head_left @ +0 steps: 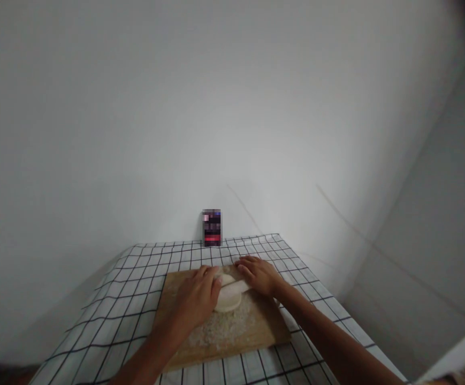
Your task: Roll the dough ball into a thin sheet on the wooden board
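Observation:
A round, flat piece of dough (227, 304) lies on a floury wooden board (224, 347). Across it rests a pale rolling pin (234, 289), tilted slightly up to the right. My left hand (200, 294) is over the pin's left end, fingers bent down around it. On the other end, my right hand (258, 275) presses from above with its fingers curled over the wood. Both ends of the pin are hidden under my hands, and part of the dough is covered by the pin.
A white cloth with dark grid lines (128, 299) covers the table. Beyond the board, a blurred dark phone-like object (212, 228) leans upright against the white wall (216, 107). Another wall (436, 214) rises at the right.

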`<state>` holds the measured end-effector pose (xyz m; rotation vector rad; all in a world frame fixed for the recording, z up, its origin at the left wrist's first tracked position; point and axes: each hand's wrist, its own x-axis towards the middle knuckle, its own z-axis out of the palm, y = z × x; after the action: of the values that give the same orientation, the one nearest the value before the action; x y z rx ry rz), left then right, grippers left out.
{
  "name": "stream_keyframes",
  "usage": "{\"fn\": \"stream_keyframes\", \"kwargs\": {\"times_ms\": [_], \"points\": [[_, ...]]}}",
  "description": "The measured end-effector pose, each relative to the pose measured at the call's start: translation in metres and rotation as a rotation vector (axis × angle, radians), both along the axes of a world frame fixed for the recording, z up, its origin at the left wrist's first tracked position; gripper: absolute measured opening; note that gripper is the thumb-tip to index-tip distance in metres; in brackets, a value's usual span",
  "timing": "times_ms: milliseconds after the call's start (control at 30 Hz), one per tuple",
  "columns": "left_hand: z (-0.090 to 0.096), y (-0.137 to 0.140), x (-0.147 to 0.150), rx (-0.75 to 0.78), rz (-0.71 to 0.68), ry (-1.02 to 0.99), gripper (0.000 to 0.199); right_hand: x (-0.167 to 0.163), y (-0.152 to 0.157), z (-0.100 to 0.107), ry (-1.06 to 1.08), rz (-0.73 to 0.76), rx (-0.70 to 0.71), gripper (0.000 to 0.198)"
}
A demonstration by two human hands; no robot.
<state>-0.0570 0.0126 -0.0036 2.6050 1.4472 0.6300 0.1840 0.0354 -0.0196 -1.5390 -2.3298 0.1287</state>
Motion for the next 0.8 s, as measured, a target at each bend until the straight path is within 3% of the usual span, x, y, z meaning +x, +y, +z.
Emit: {"fn": "stream_keyframes", "kwargs": {"times_ms": [200,333,500,633,800], "points": [[-0.024,-0.021,-0.005,0.218,-0.019,0.054,0.048,0.003,-0.058,-0.005,0.077,-0.042,0.073,0.050],[-0.026,-0.031,-0.002,0.253,-0.031,-0.008,0.048,0.004,-0.070,-0.008,0.108,-0.032,0.096,0.047],[-0.015,-0.025,0.003,0.048,0.005,-0.096,0.045,-0.005,-0.033,0.015,-0.097,-0.075,0.050,0.050],[-0.005,-0.015,0.005,-0.061,-0.008,-0.223,0.043,-0.014,0.007,0.035,-0.153,0.020,0.012,0.051],[-0.001,-0.010,0.007,-0.108,-0.027,-0.264,0.043,-0.015,0.031,0.028,-0.112,0.059,-0.046,0.054]]}}
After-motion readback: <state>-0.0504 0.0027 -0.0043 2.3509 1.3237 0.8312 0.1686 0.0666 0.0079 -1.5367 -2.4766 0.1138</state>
